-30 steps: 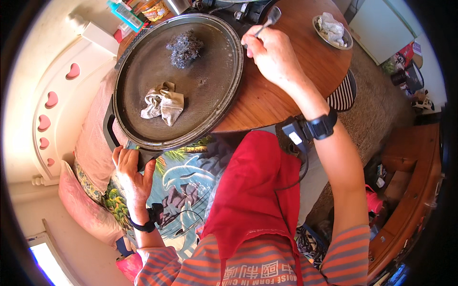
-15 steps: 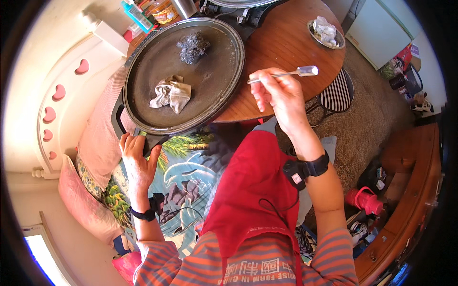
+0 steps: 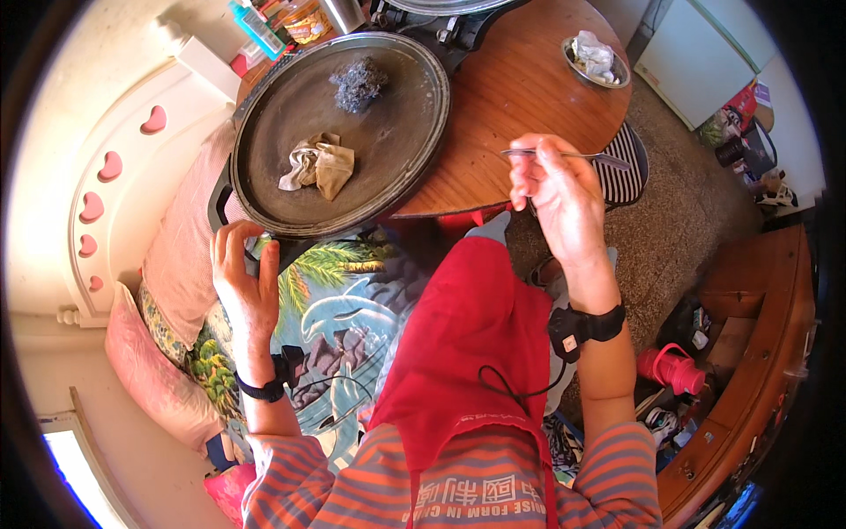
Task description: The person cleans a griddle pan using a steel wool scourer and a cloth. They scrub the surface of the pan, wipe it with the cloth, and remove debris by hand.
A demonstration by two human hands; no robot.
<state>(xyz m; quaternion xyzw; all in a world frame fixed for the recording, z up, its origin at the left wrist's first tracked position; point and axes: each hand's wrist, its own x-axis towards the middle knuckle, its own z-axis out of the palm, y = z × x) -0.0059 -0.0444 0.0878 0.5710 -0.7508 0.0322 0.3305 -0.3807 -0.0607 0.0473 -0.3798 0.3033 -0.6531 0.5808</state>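
Note:
My right hand (image 3: 560,198) holds a metal spoon (image 3: 573,157) level in the air, just off the near edge of the round wooden table (image 3: 515,97). My left hand (image 3: 245,280) rests on the near rim of a large dark round pan (image 3: 344,132), fingers around its black handle. Inside the pan lie a crumpled beige cloth (image 3: 317,165) and a grey steel-wool scourer (image 3: 358,83). A red apron (image 3: 463,353) covers my lap.
A small metal dish (image 3: 596,60) with crumpled paper stands at the table's far right. Bottles and jars (image 3: 286,18) crowd the far left. A striped stool (image 3: 624,167) is beside the table, pink cushions (image 3: 167,291) on my left, a pink bottle (image 3: 674,370) on the floor.
My right hand has drawn the spoon back from the pan's far edge, across the table toward me and to the right. My left hand has stayed at the pan's near rim.

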